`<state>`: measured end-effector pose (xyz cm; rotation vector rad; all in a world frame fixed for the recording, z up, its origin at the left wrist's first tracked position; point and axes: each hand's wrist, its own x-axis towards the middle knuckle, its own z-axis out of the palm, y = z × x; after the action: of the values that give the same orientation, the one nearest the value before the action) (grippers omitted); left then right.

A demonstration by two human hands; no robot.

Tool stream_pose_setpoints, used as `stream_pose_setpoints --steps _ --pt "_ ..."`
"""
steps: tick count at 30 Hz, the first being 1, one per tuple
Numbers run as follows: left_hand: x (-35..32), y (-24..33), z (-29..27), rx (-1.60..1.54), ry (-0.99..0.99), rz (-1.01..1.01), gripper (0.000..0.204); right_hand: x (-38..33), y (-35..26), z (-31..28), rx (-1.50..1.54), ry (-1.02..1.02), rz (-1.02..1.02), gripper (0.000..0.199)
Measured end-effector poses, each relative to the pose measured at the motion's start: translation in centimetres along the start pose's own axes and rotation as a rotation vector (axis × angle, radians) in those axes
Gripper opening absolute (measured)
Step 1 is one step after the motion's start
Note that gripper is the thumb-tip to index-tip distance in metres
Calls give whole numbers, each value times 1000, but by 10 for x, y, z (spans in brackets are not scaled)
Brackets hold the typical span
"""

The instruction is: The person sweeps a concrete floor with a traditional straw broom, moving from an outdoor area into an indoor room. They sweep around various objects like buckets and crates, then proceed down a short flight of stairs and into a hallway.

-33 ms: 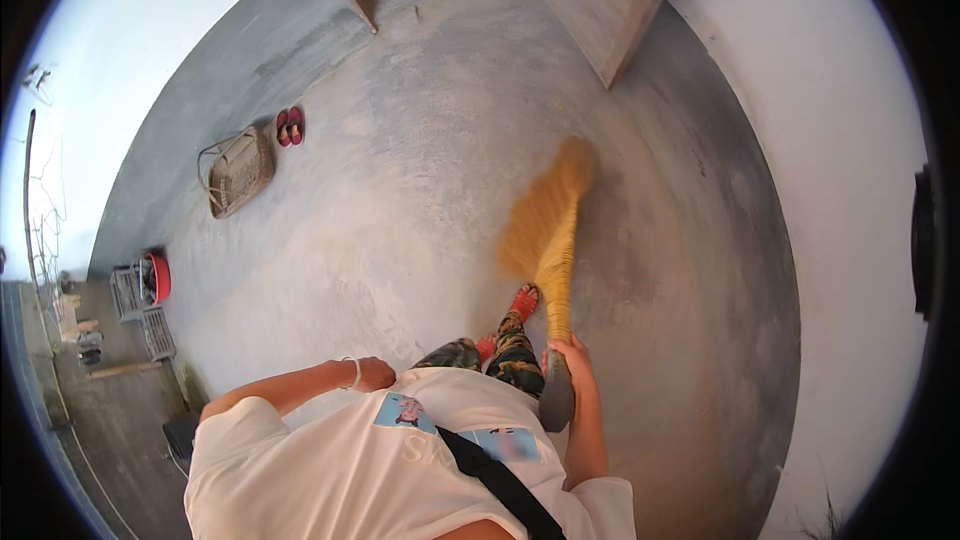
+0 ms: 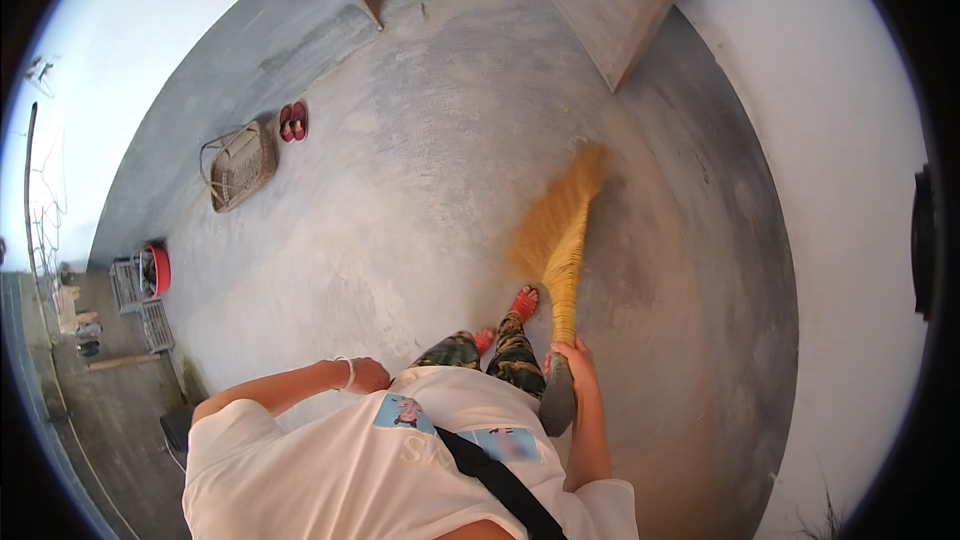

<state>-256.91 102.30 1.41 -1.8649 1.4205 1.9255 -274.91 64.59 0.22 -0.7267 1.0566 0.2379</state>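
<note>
My right hand is wrapped round the dark handle of a broom. The broom's yellow neck is wound with bands, and its tan bristles fan out on the grey floor ahead of my right foot, a little blurred. The butt of the handle lies close against my right side. My left hand, with a pale bracelet at the wrist, is held beside my waist, fingers curled, with nothing seen in it.
A woven basket and dark red slippers stand by the far-left wall. Grey crates and a red basin are at left. A wooden door stands ajar ahead; a white wall runs along the right.
The broom head has shifted slightly to the right across the floor, and my right hand has moved a little with it. My left hand has barely moved.
</note>
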Motion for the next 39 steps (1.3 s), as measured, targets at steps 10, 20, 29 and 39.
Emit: stream_pose_setpoints --steps 10,20,29,39 --pt "-92 29 -115 -469 -173 288 20 99 -144 117 -201 -282 -150 34" --pt "-91 -88 -210 -425 -237 420 21 279 -253 293 -231 -319 -43 26" --pt "-103 -137 -261 -424 -377 464 22 233 -211 332 171 107 -301 33" --pt "-100 -156 -317 -333 -514 418 23 329 -338 286 241 -249 -273 26"
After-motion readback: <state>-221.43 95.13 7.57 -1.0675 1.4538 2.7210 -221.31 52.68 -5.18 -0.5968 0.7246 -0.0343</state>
